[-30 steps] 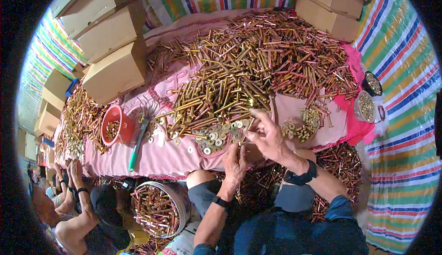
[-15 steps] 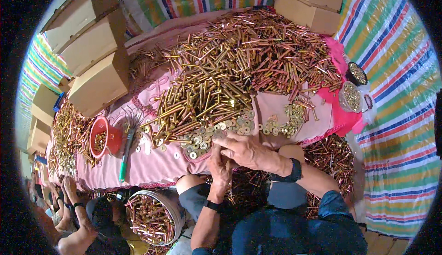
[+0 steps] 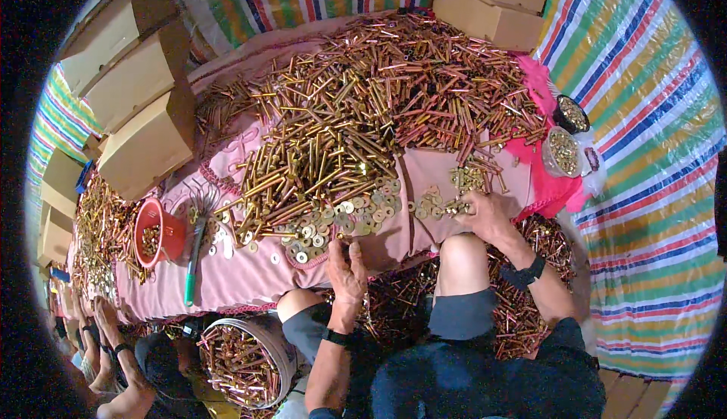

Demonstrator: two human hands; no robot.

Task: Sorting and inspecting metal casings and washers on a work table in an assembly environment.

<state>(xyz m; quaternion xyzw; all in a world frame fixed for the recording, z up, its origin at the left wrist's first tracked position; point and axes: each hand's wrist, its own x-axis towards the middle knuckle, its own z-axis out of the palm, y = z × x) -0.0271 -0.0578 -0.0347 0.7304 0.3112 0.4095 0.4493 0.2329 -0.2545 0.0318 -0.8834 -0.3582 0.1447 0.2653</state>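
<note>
My left hand (image 3: 347, 274) is above the front edge of the pink cloth (image 3: 390, 251). Its thumb and fingers are closed upward around something small and dark that I cannot make out. Just beyond it lies a spread of flat round washers (image 3: 352, 218). My right hand (image 3: 488, 221) reaches down to a small heap of brass-coloured nuts (image 3: 468, 179), to the right of the washers. The fingers there are bent together at the heap's near edge, and what they pinch, if anything, is hidden. Behind both hands rises a large pile of golden bolts (image 3: 326, 146).
Left of the washers are a red plastic basket (image 3: 163, 233) and a green-handled wire rake (image 3: 192, 271). A bucket of bolts (image 3: 246, 362) stands below the table edge. Cardboard boxes (image 3: 148, 143) are stacked left. Tubs of small parts (image 3: 562, 152) sit right. Another person's hands (image 3: 110, 324) are at lower left.
My hands were together over the washers. My right hand has moved away to the right, onto the nuts, while my left hand has stayed near the cloth's edge. The view has shifted slightly.
</note>
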